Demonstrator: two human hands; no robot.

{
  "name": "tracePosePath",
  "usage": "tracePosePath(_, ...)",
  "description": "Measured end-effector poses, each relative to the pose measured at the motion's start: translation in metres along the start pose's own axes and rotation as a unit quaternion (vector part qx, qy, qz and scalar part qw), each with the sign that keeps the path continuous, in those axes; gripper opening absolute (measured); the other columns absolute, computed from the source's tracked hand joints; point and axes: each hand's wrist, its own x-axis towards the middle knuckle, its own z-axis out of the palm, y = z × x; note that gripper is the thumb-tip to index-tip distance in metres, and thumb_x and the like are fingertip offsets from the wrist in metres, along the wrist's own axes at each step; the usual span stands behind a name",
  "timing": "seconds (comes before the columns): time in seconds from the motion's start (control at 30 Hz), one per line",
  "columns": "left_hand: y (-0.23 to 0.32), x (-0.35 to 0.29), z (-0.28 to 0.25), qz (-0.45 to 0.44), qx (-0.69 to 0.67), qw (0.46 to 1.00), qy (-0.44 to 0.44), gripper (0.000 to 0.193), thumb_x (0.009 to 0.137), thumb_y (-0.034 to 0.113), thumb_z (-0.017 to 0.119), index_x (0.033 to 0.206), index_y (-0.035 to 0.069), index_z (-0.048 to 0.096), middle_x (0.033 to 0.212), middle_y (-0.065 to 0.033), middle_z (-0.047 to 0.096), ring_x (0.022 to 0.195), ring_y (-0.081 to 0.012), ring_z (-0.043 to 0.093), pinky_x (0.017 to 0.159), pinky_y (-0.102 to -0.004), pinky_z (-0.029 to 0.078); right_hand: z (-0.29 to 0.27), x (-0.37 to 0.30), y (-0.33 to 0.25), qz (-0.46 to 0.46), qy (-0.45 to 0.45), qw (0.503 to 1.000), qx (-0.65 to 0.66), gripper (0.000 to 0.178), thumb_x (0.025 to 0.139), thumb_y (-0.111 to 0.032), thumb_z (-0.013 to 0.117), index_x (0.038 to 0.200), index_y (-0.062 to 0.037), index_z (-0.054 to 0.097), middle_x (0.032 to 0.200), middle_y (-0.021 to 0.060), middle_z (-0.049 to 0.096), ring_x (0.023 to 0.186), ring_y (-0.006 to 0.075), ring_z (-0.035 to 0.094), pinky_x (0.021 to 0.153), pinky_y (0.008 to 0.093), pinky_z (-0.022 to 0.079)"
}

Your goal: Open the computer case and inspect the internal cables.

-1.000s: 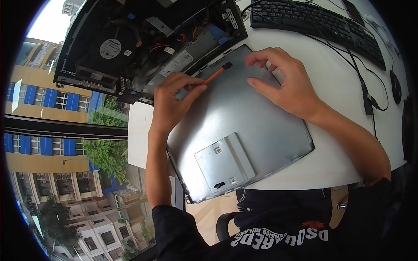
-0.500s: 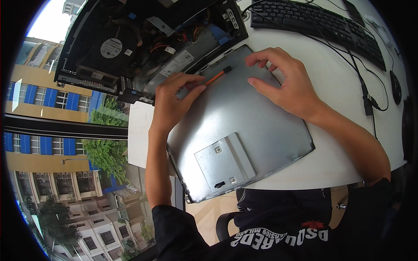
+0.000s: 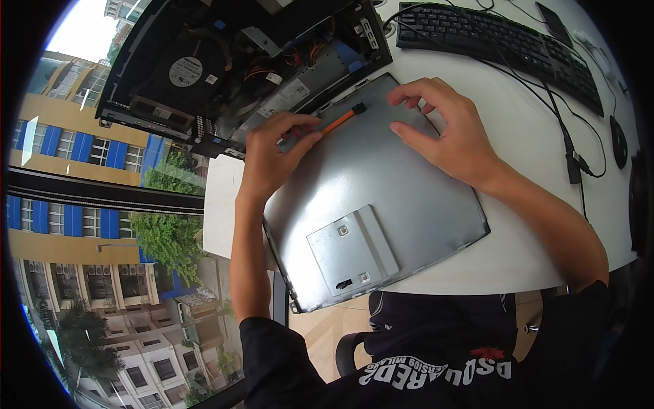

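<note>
Between the thumb and fingers of my left hand (image 3: pixel 274 153) is an orange flat cable (image 3: pixel 338 123) with a black plug on its far end, most likely a SATA data cable. The rest of the cable is hidden in the hand. It lies over a bare metal computer side panel (image 3: pixel 388 170), which rests flat on the desk and sticks out past its near edge. My right hand (image 3: pixel 455 133) hovers over the panel's right side, thumb and fingers apart, holding nothing. Just beyond the panel stands the opened computer case (image 3: pixel 289 95), its fan and wires showing.
A black keyboard (image 3: pixel 501 48) lies at the far right of the white desk (image 3: pixel 521 235), with loose black cables (image 3: pixel 571 153) and a mouse (image 3: pixel 618 142) nearby. To the left is a large window (image 3: pixel 102 198) with a dark frame. A dark chair (image 3: pixel 351 351) shows below.
The whole view has shifted slightly, so the case sits a little lower and further right. Both hands keep nearly the same pose, and the left still holds the orange cable.
</note>
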Motion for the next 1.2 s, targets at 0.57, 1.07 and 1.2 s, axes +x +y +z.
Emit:
tracePosePath(0.57, 0.044, 0.016, -0.034, 0.002, -0.04, 0.977, 0.21, 0.019, 0.093, 0.011, 0.077, 0.109, 0.001, 0.077, 0.094, -0.0044, 0.077, 0.076, -0.0067, 0.062, 0.07, -0.023, 0.05, 0.0, 0.0, -0.008, 0.005, 0.012, 0.999, 0.044, 0.025, 0.088, -0.008, 0.075, 0.112, -0.005, 0.069, 0.11, 0.0074, 0.072, 0.096, 0.0201, 0.067, 0.083, 0.034, 0.05)
tracePosePath(1.07, 0.063, 0.066, -0.074, 0.179, 0.495, 0.776, 0.347, 0.048, 0.082, 0.033, 0.086, 0.122, 0.01, 0.07, 0.113, -0.0037, 0.065, 0.106, -0.0216, 0.06, 0.098, -0.0378, 0.041, -0.002, 0.0, -0.011, -0.013, 0.021, 0.999, 0.034, 0.018, 0.091, -0.01, 0.07, 0.107, -0.0028, 0.071, 0.102, 0.0107, 0.071, 0.097, 0.0245, 0.067, 0.085, 0.0366, 0.054)
tracePosePath(1.2, 0.063, 0.073, -0.071, 0.154, 0.524, 0.773, 0.321, 0.054, 0.08, 0.035, 0.086, 0.124, 0.009, 0.069, 0.117, -0.0054, 0.064, 0.111, -0.0231, 0.059, 0.1, -0.0388, 0.04, -0.005, -0.002, -0.01, -0.021, 0.023, 0.999, 0.031, 0.017, 0.091, -0.01, 0.07, 0.106, -0.0027, 0.071, 0.101, 0.0101, 0.071, 0.097, 0.0243, 0.067, 0.085, 0.0365, 0.054)
